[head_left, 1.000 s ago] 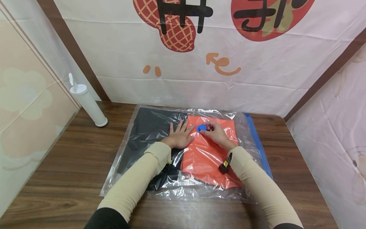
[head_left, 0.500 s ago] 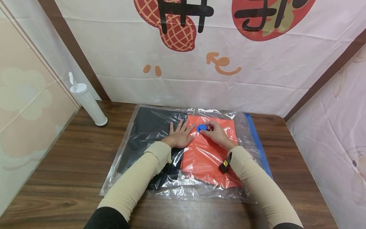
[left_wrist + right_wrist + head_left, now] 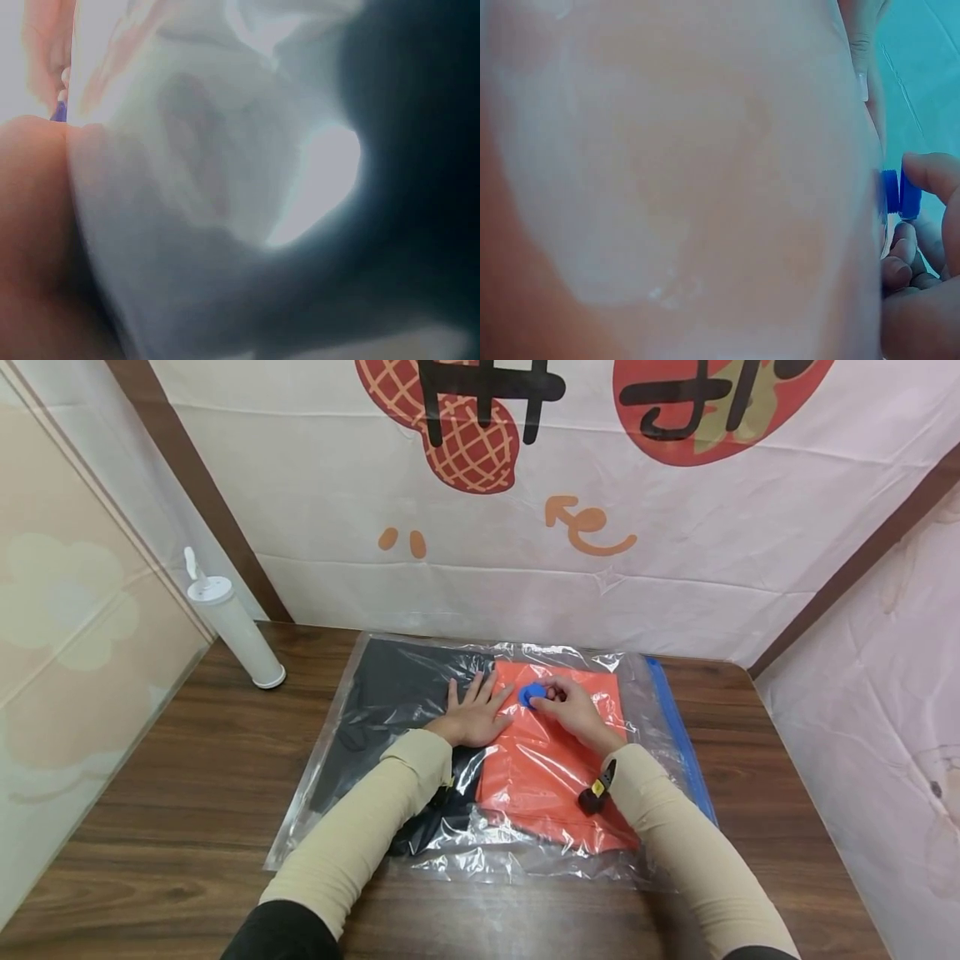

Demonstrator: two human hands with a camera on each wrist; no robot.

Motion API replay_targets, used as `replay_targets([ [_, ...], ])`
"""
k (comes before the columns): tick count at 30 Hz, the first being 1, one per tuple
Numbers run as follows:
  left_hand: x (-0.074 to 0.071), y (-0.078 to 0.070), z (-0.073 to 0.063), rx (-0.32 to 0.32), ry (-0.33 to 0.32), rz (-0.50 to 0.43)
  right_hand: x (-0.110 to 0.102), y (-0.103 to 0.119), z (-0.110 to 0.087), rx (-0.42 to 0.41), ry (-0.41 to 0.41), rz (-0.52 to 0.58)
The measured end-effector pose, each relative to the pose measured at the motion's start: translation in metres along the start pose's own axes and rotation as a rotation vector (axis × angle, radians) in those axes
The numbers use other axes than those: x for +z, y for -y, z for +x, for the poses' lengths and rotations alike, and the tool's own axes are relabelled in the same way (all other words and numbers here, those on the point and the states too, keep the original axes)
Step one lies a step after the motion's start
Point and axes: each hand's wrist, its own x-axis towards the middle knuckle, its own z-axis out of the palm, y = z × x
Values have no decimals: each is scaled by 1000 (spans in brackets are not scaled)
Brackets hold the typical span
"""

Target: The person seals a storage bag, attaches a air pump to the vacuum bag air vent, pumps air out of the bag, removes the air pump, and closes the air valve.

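Observation:
A clear vacuum storage bag with a blue zip edge lies flat, holding folded black fabric on its left and folded orange fabric on its right. My left hand rests flat with spread fingers where the two fabrics meet. Thumb and finger of my right hand pinch a blue valve cap on the orange side. In the right wrist view the cap stands tilted up, a narrow gap between it and the blue valve base. The left wrist view is mostly blurred plastic.
A white hand pump with a raised handle stands upright at the back left of the wooden table. A printed cloth backdrop rises directly behind the table, with more cloth along both sides.
The blue cap, lying flat over the valve before, now shows lifted and tilted in my right fingers. My left hand stays in place. The head view has shifted very slightly.

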Motion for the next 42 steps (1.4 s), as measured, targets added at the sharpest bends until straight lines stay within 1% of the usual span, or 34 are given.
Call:
replay_targets([
  [4, -1, -1, -1, 5, 4, -8, -2, -2, 0, 0, -25, 59],
  [7, -1, -2, -2, -1, 6, -3, -5, -3, 0, 15, -45, 140],
  [9, -1, -2, -2, -6, 8, 1, -8, -2, -2, 38, -42, 190],
  [12, -1, -2, -1, -4, 11, -5, -15, 1, -4, 56, -30, 230],
  [15, -1, -3, -1, 8, 11, -8, -26, 8, -7, 35, -28, 244],
  [20, 0, -5, -2, 16, -3, 10, -53, 17, -11, -29, -57, 181],
  [23, -1, -5, -3, 15, -3, 9, -73, 20, -17, -14, -60, 205],
  [27, 1, -1, -1, 15, -15, 5, -101, 17, -22, 22, -69, 254],
  [32, 2, 2, 1, 5, -18, 15, -132, 5, -29, 7, -116, 277],
  [34, 1, 1, 0, 5, -14, 14, -143, 0, -34, 3, -146, 234],
  [36, 1, 1, -1, 7, -13, 10, -155, -5, -38, 5, -182, 149],
  [40, 0, 1, -1, 7, -12, 3, -179, -19, -47, 33, -255, -90],
  [42, 0, 1, -1, 7, -10, -1, -189, -26, -52, 58, -278, -176],
])
